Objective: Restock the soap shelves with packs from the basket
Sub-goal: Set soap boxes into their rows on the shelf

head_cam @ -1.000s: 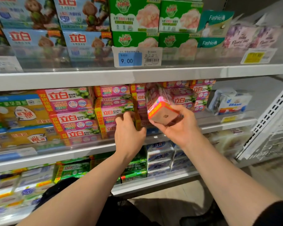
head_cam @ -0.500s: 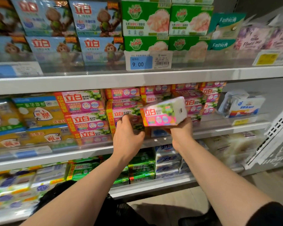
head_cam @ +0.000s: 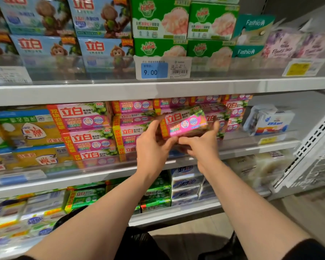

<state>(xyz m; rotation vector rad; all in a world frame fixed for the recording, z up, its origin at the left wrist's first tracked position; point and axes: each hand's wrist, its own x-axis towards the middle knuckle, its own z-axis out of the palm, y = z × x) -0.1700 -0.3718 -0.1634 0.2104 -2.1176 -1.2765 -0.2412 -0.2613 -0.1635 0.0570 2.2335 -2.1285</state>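
A pink soap pack (head_cam: 184, 122) with red lettering is held at the front of the middle shelf (head_cam: 251, 147), label facing me. My left hand (head_cam: 152, 147) grips its left end and underside. My right hand (head_cam: 201, 145) holds it from below and at its right end. Stacks of the same pink packs (head_cam: 86, 130) fill the shelf to the left and behind. The basket is a dark shape (head_cam: 139, 241) at the bottom, mostly hidden by my arms.
The top shelf holds blue monkey-print packs (head_cam: 101, 49) and green boxes (head_cam: 161, 25) behind a 9.00 price tag (head_cam: 162, 67). Yellow packs (head_cam: 26, 132) sit at the left, a white-blue pack (head_cam: 270, 121) at the right. A white perforated panel (head_cam: 317, 143) stands at the far right.
The pink pack was turned label-forward and moved into the shelf front. My left hand left the stacked packs and took hold of the pack's left end.
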